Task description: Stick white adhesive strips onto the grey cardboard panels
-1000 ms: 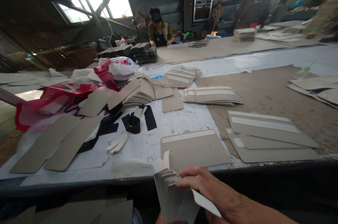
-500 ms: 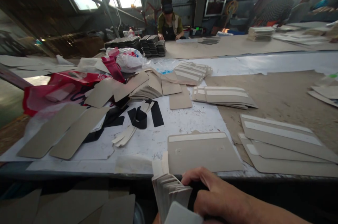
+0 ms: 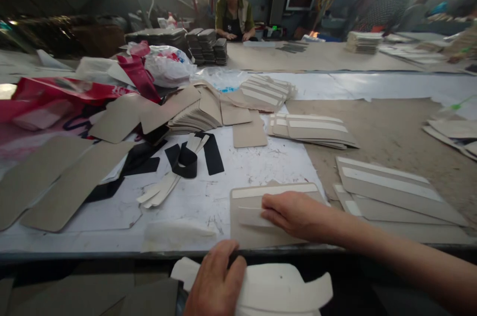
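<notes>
My right hand (image 3: 294,212) lies on the table with fingers pressed on a small pale card strip (image 3: 250,216) that rests on a grey cardboard panel (image 3: 274,192) near the front edge. My left hand (image 3: 216,281) is below the table edge, its fingers closed over a stack of white shaped card pieces (image 3: 276,288) held low in front of me.
Grey panels with white strips lie in stacks at right (image 3: 387,192) and centre (image 3: 313,129). Black strips (image 3: 190,157), long grey boards (image 3: 70,182) and red plastic bags (image 3: 55,97) crowd the left. A person (image 3: 234,8) works at the far end beside dark stacks (image 3: 206,45).
My right hand left the white stack and moved up onto the grey panel with a small strip. My left hand came into view on the stack, which now lies flatter.
</notes>
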